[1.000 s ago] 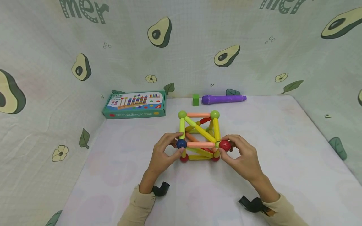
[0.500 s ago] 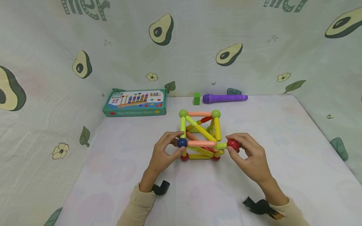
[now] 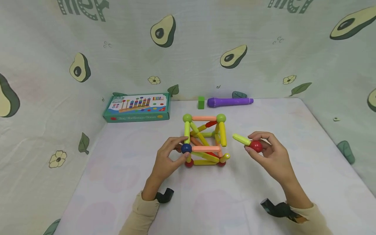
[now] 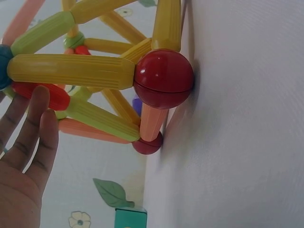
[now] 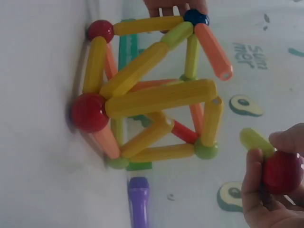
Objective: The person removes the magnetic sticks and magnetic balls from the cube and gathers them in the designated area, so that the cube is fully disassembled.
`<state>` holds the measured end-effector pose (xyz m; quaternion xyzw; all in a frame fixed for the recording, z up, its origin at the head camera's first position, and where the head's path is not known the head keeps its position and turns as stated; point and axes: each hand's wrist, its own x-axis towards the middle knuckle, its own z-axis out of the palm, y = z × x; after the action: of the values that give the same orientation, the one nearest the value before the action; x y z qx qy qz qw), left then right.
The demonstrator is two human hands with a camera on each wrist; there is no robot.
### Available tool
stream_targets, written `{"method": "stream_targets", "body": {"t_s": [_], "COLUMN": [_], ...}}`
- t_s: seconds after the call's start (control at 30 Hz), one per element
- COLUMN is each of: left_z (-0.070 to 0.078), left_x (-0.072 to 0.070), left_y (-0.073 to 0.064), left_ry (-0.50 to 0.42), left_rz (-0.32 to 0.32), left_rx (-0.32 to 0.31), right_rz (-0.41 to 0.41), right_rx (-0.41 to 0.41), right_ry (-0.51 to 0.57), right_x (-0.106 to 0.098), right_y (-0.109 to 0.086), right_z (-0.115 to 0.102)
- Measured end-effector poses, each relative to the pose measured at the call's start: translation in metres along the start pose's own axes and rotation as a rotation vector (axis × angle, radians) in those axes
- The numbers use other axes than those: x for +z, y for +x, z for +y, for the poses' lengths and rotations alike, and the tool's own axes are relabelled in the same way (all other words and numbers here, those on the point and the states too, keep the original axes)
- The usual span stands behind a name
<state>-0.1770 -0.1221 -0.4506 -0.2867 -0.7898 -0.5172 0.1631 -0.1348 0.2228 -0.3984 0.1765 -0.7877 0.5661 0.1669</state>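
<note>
A cube-like frame of coloured rods and balls [image 3: 205,162] stands on the table. My left hand [image 3: 168,160] pinches the dark blue ball [image 3: 186,148] at its near upper left corner. From that ball a salmon rod [image 3: 206,148] runs rightward to a free end. To the right of the frame and apart from it, my right hand [image 3: 274,156] holds a red ball [image 3: 256,146] between thumb and fingers. A short light-green rod [image 3: 241,139] sticks out of that ball toward the frame. In the right wrist view, yellow rods [image 5: 161,97] have loose ends at the open corner.
Behind the frame lie a green game box [image 3: 136,107], a small green block [image 3: 201,102] and a purple microphone-shaped toy [image 3: 230,102]. An avocado-print cloth [image 3: 194,78] hangs behind the white-covered table [image 3: 205,209].
My right hand has moved right, pulling the red ball and the light-green rod away from the frame's near right corner. The left hand has kept hold of the blue ball.
</note>
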Motion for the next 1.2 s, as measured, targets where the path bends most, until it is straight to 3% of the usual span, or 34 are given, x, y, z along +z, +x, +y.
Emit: {"method": "stream_targets", "body": {"t_s": [0.1,0.23,0.37,0.5,0.63,0.8,1.03,1.2], "left_z": [0.000,0.002,0.014,0.030,0.038,0.037,0.036,0.037], "left_x": [0.000,0.001,0.000,-0.004,-0.007,-0.007,-0.008,-0.007], "left_y": [0.000,0.001,0.004,0.007,0.008,0.008,0.007,0.008], "left_ry": [0.001,0.004,-0.003,-0.001,0.010,0.009,0.001,-0.003], "left_rz": [0.000,0.005,0.005,0.005,0.009,0.006,0.004,-0.003], "left_rx": [-0.007,-0.006,-0.003,-0.007,-0.004,-0.007,-0.002,-0.006], "right_rz": [-0.034,-0.059,-0.080,-0.093,-0.110,-0.135,-0.192,-0.248], "right_rx": [0.052,0.107,0.130,0.127,0.070,-0.042,-0.039,-0.124], "right_ry": [-0.022,-0.177,-0.357,-0.457,-0.523,-0.610,-0.660,-0.657], "right_x": [-0.005,-0.009,-0.013,-0.017,-0.021,-0.026,-0.029,-0.035], "right_y": [0.002,0.006,0.014,0.024,0.033,0.044,0.057,0.058], "right_z": [0.008,0.020,0.030,0.039,0.048,0.067,0.095,0.106]}}
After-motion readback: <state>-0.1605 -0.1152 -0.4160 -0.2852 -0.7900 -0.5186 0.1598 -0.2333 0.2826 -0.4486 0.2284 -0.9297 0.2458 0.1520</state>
